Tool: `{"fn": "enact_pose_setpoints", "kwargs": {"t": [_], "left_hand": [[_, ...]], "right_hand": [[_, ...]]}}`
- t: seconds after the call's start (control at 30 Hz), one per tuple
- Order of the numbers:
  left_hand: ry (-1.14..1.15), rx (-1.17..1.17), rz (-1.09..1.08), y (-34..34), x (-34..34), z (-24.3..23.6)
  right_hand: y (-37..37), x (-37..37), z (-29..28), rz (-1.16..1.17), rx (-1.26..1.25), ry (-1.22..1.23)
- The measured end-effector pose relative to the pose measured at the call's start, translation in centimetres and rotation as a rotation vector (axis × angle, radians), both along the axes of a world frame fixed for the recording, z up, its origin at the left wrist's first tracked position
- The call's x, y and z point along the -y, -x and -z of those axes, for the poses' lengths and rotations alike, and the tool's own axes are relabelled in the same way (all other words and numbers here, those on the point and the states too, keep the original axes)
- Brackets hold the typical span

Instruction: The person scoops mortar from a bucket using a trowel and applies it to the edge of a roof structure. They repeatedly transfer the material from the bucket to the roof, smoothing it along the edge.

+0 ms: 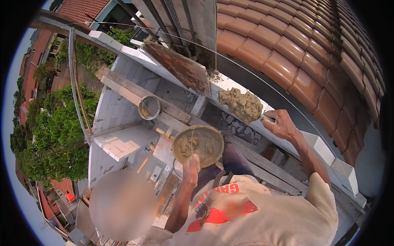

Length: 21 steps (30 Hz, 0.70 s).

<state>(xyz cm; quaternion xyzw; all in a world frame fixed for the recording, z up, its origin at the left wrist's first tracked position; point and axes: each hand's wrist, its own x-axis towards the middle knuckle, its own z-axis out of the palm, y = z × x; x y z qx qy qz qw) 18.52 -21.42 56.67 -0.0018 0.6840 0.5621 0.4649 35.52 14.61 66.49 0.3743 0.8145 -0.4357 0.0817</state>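
Mortar, lumpy grey-brown, loads a trowel clenched by right grip, right of the round tan bucket. Left grip pinches its handle, likely steadying it.

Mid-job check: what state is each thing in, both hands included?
Large bucket, held by its handle, part-filled
Mortar, wet-looking, lumpy
Left hand, closed on the bucket handle
Right hand, closed on the trowel
Trowel, heaped with mortar, blade hidden
Smaller bucket, upright, contents unclear
Roof tiles, glossy, in overlapping rows
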Motion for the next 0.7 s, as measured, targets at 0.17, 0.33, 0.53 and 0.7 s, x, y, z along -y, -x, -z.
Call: {"fn": "enact_pose_setpoints", "kwargs": {"t": [0.17, 0.33, 0.53, 0.7], "left_hand": [[0.011, -0.033, 0.048, -0.1, 0.3, 0.7], [-0.001, 0.072, 0.008, 0.0, -1.0, -0.4], [0.029, 0.012, 0.066, -0.4, -0.5, -0.4], [0.109, -0.144, 0.191, -0.4, -1.1, -0.8]], "right_hand": [[9.6, -2.7, -2.4, -0.044, -0.028, -0.321], [19.7, -2.2, 4.2, -0.168, -0.155, -0.96], [12.9, 0.5, 3.9, 0.026, -0.278, -0.805], [2.4, 5.5, 4.0, -0.128, -0.101, -0.542]]}}
